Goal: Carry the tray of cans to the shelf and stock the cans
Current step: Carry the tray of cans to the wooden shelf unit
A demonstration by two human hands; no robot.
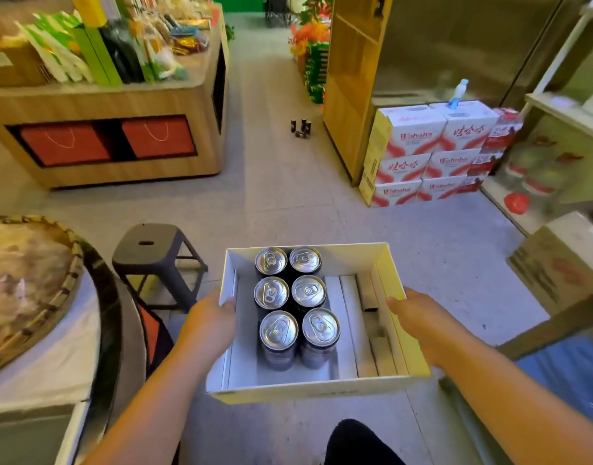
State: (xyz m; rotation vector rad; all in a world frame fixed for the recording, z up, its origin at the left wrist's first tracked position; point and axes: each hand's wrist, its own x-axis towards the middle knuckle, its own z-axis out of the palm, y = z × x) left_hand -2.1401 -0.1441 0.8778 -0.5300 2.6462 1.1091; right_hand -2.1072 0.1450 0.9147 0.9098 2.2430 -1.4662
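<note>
Head view: both hands' grip holds tray (400, 333), long axis pointing forward, six cans (296, 305) upright.

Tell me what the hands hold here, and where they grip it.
Both hold the cardboard tray of cans: left hand on its left wall, right hand on its right wall.

Even indoor light, glare on can tops (296, 290), edges blurred and warped.
</note>
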